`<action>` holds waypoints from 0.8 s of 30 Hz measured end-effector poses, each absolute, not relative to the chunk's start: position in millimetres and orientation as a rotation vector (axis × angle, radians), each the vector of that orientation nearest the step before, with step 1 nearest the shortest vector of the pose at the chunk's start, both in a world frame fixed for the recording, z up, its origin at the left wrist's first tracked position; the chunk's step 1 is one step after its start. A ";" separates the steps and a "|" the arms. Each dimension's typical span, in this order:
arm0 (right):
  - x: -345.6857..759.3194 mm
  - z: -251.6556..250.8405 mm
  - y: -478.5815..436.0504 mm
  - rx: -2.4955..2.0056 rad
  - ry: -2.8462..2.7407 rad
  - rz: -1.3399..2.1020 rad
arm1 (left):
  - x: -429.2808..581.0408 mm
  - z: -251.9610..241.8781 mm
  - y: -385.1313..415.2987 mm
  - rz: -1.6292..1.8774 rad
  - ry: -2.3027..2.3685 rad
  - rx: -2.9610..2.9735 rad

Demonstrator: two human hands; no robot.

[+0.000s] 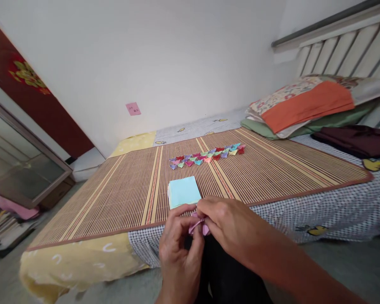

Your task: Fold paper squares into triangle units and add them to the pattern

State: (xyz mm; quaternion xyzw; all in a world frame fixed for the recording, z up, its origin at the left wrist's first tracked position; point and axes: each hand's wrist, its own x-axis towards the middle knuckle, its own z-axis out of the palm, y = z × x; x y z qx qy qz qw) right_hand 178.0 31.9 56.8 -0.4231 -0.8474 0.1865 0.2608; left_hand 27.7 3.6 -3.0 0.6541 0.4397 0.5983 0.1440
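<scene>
Between my two hands is a small piece of folded pink paper [205, 229], just off the near edge of the bed. My left hand [180, 240] pinches it from the left with thumb and fingers. From the right, my right hand [220, 215] grips its upper side, and the fingertips partly cover the paper. Right beyond my hands lies a stack of square paper [184, 191], light blue on top. Farther back, several small folded paper pieces [207, 157] in many colours stand in slanting rows on the mat.
A striped bamboo mat [126, 190] covers the bed, over checked and yellow sheets. Folded bedding [310, 105] and a dark folded cloth [357, 140] lie at the right by the headboard [351, 50]. A pink note [133, 109] is on the wall; a glass-fronted cabinet [19, 156] stands left.
</scene>
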 end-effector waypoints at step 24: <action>175.4 9.2 32.9 -1.224 -1.838 0.503 | 37.3 -24.0 5.7 1.747 1.273 1.536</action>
